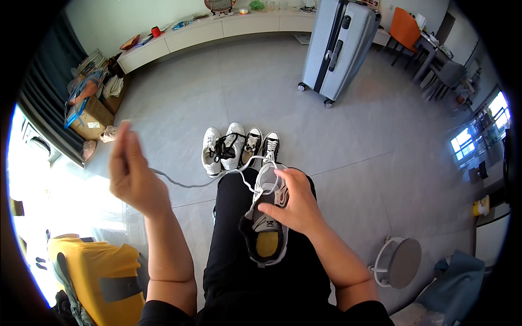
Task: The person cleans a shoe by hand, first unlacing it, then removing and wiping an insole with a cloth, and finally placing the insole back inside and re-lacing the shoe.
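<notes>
A grey sneaker [267,244] with a yellowish insole rests on my black-trousered lap, its opening toward me and its toe pointing away. My right hand [299,205] grips it from the right, thumb over the tongue and fingertips by the lace holes. Out to the left, my left hand [136,176] is raised with its fingers pinched together on a light grey shoelace [187,186]. The lace sags from that hand across to the shoe, where it loops loosely over the front. The lace's tip is hidden in the fingers.
Beyond my knees stand white sneakers [211,149] and black-and-white canvas shoes [271,145]. A silver suitcase [321,60] stands farther off. Right of me is a round stool [405,263]; to the left, a yellow cloth [98,271]. Cardboard boxes [93,119] sit by the curtain.
</notes>
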Action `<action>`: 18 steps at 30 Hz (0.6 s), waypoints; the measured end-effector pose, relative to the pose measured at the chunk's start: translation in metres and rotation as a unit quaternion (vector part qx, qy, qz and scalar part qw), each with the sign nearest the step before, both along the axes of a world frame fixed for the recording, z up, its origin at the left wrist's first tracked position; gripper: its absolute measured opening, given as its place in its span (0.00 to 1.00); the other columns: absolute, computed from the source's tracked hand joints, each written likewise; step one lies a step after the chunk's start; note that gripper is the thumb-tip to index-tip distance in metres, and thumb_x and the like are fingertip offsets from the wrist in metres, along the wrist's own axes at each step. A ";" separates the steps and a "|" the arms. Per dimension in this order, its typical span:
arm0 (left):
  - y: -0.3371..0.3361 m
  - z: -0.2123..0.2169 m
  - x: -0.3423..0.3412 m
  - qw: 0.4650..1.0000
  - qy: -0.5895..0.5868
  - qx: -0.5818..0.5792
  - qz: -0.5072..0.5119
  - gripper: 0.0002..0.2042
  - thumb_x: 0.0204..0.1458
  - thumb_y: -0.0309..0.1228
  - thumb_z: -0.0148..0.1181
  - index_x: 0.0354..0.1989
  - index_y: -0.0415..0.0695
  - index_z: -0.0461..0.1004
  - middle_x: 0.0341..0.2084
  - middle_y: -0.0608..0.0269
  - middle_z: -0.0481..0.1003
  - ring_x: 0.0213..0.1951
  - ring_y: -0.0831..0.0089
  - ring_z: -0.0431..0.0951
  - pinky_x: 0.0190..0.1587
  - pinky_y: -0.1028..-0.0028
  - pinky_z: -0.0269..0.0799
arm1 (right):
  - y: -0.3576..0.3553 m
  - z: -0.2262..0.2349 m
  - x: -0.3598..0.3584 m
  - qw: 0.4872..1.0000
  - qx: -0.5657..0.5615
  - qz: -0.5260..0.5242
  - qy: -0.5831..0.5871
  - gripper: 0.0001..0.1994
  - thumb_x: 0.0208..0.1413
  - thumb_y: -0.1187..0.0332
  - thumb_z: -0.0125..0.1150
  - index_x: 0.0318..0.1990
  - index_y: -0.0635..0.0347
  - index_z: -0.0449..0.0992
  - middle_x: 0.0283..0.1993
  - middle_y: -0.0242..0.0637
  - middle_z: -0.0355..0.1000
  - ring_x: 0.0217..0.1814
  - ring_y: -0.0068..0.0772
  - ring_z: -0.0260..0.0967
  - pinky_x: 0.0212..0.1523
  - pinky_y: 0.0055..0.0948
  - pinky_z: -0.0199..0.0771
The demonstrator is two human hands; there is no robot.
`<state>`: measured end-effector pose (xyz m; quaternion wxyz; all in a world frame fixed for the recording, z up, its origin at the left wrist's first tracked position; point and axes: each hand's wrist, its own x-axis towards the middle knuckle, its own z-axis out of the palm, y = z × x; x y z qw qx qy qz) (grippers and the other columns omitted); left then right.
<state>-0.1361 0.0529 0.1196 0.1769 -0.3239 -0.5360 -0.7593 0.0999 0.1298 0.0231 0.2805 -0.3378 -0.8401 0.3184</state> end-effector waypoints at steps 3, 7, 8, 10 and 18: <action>0.004 -0.032 0.029 0.935 0.279 -0.220 -0.018 0.06 0.43 0.17 0.64 0.29 0.40 0.78 0.17 0.64 0.73 0.17 0.76 0.66 0.20 0.78 0.62 | -0.010 -0.006 0.004 0.999 -0.022 -0.025 -0.035 0.40 0.40 0.57 0.72 0.60 0.63 0.60 0.57 0.52 0.59 0.62 0.53 0.55 0.60 0.43 0.60; 0.010 -0.082 0.083 0.898 0.197 -0.301 -0.255 0.06 0.40 0.21 0.66 0.26 0.40 0.75 0.20 0.58 0.71 0.21 0.64 0.69 0.23 0.72 0.62 | -0.015 -0.012 0.011 0.993 -0.092 -0.072 -0.015 0.32 0.41 0.63 0.69 0.56 0.66 0.66 0.55 0.49 0.64 0.57 0.48 0.63 0.57 0.38 0.66; 0.011 -0.095 0.087 0.888 0.217 -0.312 -0.259 0.06 0.40 0.20 0.65 0.26 0.41 0.75 0.21 0.59 0.71 0.23 0.63 0.70 0.25 0.70 0.63 | -0.015 -0.014 0.013 0.994 -0.077 -0.072 -0.005 0.28 0.42 0.66 0.68 0.52 0.66 0.69 0.54 0.48 0.66 0.53 0.44 0.66 0.51 0.35 0.69; 0.007 -0.106 0.095 0.867 0.246 -0.361 -0.239 0.06 0.39 0.21 0.64 0.26 0.43 0.75 0.24 0.61 0.71 0.31 0.59 0.70 0.36 0.65 0.64 | -0.014 -0.020 0.018 0.996 -0.046 -0.072 0.015 0.19 0.43 0.73 0.66 0.45 0.67 0.75 0.54 0.46 0.69 0.47 0.37 0.73 0.39 0.28 0.77; 0.006 -0.111 0.099 0.859 0.276 -0.391 -0.182 0.04 0.40 0.27 0.64 0.24 0.45 0.75 0.23 0.64 0.70 0.34 0.62 0.69 0.41 0.63 0.59 | -0.012 -0.026 0.014 0.992 -0.083 -0.082 0.054 0.13 0.46 0.78 0.58 0.42 0.68 0.77 0.53 0.47 0.71 0.42 0.32 0.76 0.32 0.23 0.78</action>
